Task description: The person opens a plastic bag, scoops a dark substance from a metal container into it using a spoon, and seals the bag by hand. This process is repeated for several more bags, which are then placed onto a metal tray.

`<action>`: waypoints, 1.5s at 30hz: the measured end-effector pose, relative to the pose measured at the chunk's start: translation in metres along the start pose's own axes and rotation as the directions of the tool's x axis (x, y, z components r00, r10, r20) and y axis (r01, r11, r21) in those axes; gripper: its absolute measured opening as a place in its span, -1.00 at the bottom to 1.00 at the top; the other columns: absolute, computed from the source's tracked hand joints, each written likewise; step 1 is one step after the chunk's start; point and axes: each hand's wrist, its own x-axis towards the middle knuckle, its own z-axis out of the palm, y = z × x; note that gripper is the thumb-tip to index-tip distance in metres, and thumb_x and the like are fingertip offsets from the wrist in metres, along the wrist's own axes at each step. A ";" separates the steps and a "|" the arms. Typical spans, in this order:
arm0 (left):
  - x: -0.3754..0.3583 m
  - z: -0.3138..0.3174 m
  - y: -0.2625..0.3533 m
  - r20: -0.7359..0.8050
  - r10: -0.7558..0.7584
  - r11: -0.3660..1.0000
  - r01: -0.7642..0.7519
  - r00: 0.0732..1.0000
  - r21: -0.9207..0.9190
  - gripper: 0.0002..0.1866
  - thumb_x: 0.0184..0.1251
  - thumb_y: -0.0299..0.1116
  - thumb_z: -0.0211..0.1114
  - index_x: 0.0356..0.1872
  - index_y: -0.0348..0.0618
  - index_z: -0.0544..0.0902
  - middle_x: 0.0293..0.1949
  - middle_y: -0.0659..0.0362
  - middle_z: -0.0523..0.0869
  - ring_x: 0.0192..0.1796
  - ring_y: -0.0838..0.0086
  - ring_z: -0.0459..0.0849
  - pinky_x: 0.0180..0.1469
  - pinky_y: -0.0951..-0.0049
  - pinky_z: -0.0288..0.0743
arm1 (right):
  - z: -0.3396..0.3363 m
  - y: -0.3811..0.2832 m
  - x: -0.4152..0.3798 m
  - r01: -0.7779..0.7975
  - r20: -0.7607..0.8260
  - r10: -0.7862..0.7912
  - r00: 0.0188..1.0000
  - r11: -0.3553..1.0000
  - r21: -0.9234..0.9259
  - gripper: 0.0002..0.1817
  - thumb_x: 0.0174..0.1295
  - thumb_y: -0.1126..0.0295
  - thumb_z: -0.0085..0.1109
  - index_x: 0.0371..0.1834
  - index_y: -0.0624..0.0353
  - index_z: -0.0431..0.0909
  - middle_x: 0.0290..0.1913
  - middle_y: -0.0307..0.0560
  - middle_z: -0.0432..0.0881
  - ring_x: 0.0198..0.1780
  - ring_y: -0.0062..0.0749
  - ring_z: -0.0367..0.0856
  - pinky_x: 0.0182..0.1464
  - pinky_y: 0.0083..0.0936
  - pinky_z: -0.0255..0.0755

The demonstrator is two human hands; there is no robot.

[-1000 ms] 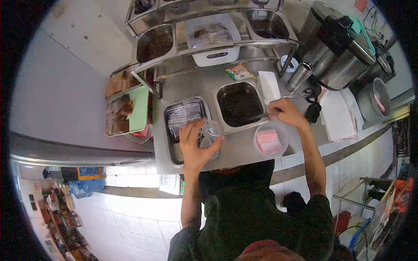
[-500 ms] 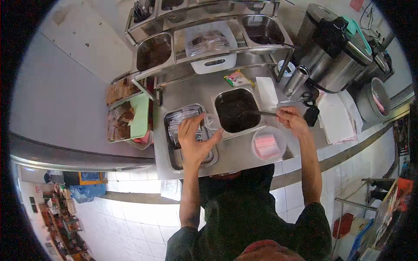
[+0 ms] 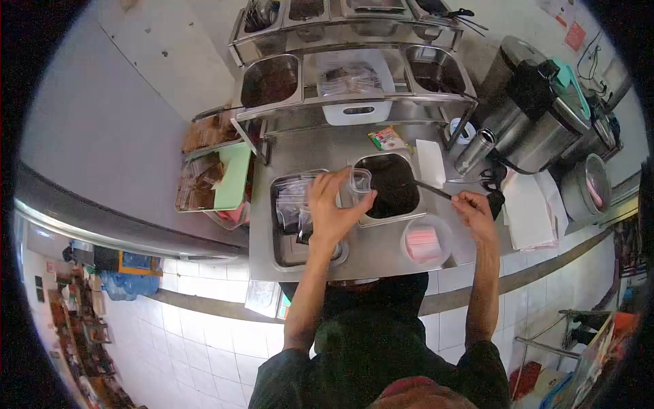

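Pinched between the thumb and fingers of my left hand [image 3: 332, 210] is a small clear plastic cup [image 3: 360, 180], close to the left rim of a steel pan of dark contents [image 3: 392, 187]. My right hand [image 3: 475, 210] is closed on the end of a long dark-handled spoon [image 3: 432, 190], which slants left over the pan; its far end merges with the dark contents. Under and left of my left hand lies a steel tray [image 3: 279, 255] with clear plastic packets [image 3: 291, 194] inside. Below my right hand's side of the pan stands a round clear tub [image 3: 444, 238] with pink-and-white packets [image 3: 423, 245].
A steel rack with a dark-filled pan [image 3: 270, 80] and a white basket [image 3: 357, 112] spans the back. A steel flask [image 3: 475, 151], scissors [image 3: 492, 178] and large steel urn [image 3: 538, 123] stand right. A green tray [image 3: 234, 174] with packets is left.
The view has shifted, so the counter appears further right. My left hand has tilted the cup so its round rim shows, and the spoon's handle now slopes more steeply down to my right hand.
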 end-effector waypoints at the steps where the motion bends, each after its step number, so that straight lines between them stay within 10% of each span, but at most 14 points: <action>1: 0.001 0.003 0.002 -0.011 0.002 1.000 -0.002 1.000 0.011 -0.46 -0.13 -0.21 0.70 -0.08 -0.20 0.73 -0.19 0.06 0.76 -0.10 0.13 0.69 0.09 0.13 0.46 | -0.001 -0.009 -0.002 0.031 -0.015 -0.031 0.999 1.000 0.002 -0.76 0.34 0.24 0.38 -0.45 0.06 0.63 -0.59 -0.53 0.35 -0.62 -0.82 0.14 -0.59 -0.65 -0.08; 14: 0.008 0.043 0.013 -0.004 0.002 0.994 -0.003 1.000 -0.105 -0.54 -0.11 -0.25 0.70 -0.17 -0.20 0.74 -0.22 0.04 0.77 -0.16 0.12 0.70 0.00 0.16 0.55 | 0.009 -0.120 -0.011 0.157 -0.002 -0.158 0.987 0.983 -0.096 -0.72 0.39 0.28 0.34 -0.48 0.08 0.54 -0.57 -0.51 0.34 -0.63 -0.83 0.05 -0.58 -0.66 -0.18; 23: 0.008 0.045 0.009 -0.031 -0.003 0.991 -0.002 1.000 -0.136 -0.52 -0.08 -0.17 0.67 -0.15 -0.18 0.73 -0.21 0.11 0.77 -0.13 0.17 0.70 0.00 0.16 0.43 | 0.015 -0.135 -0.021 0.209 0.012 -0.214 0.977 0.940 -0.269 -0.71 0.33 0.32 0.40 -0.50 0.18 0.58 -0.44 -0.39 0.60 -0.34 -0.70 0.44 -0.25 -0.64 0.29; 45: 0.014 0.040 0.018 -0.031 -0.006 0.994 0.003 1.000 -0.108 -0.50 -0.14 -0.19 0.71 -0.19 -0.24 0.73 -0.22 0.04 0.76 -0.13 0.12 0.70 0.03 0.16 0.54 | 0.030 -0.157 -0.043 0.409 0.028 -0.475 0.879 0.724 -0.556 -0.77 0.34 0.34 0.40 -0.37 0.25 0.62 -0.55 -0.32 0.53 -0.48 -0.65 0.39 -0.40 -0.56 0.27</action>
